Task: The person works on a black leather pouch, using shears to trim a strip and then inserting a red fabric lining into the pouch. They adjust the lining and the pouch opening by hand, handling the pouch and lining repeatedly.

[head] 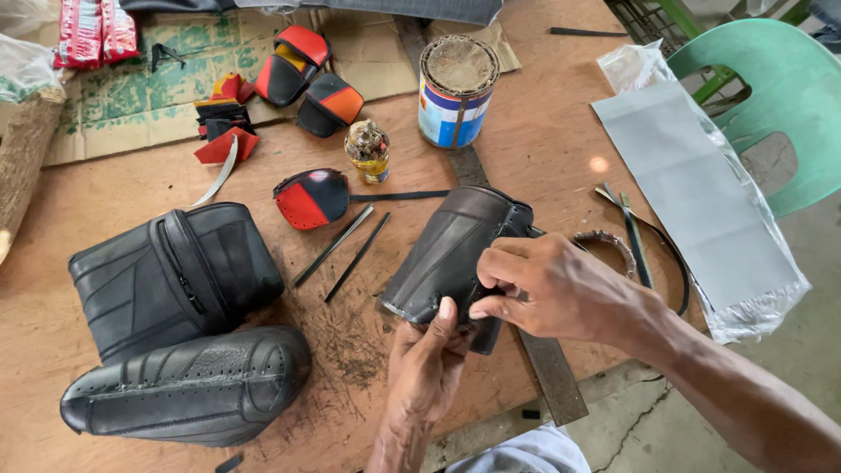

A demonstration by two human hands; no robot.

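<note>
Black curved leather piece (451,254), held just above the desk (543,131) between both hands; left hand (429,363) below it, its grip closed on the near edge with the thumb pressed on top; right hand (547,285) beside it, its grip pinched together on the same edge; metal ruler (552,372) lying under the hands; two thin black strips (346,250) just left of the grip; black zipped bag (171,276) and perforated black piece (188,385) farther left; glue tin (455,92) and small jar (368,151) beyond; grey sheet (701,193) to the right.
</note>
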